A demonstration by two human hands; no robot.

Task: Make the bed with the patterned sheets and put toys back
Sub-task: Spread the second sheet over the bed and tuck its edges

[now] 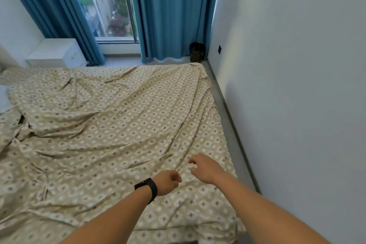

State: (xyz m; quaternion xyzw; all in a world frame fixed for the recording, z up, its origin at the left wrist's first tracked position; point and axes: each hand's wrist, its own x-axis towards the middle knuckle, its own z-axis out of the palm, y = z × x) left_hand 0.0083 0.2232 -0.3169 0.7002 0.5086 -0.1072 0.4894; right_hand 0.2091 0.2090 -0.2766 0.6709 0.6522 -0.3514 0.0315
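Observation:
A beige sheet (122, 109) with a diamond and dot pattern covers the bed, wrinkled and bunched into folds at the left. Both my arms reach out over its near right part. My left hand (168, 182), with a black band on the wrist, hovers just above the sheet with fingers curled and nothing in them. My right hand (206, 168) is a little further right, fingers loosely curled, holding nothing. No toys are in view.
A white bedside cabinet (57, 52) stands at the back left. Blue curtains (170, 14) frame a window. A dark bin (197, 52) sits in the far corner. A white wall (297, 85) runs close along the bed's right side, leaving a narrow floor strip.

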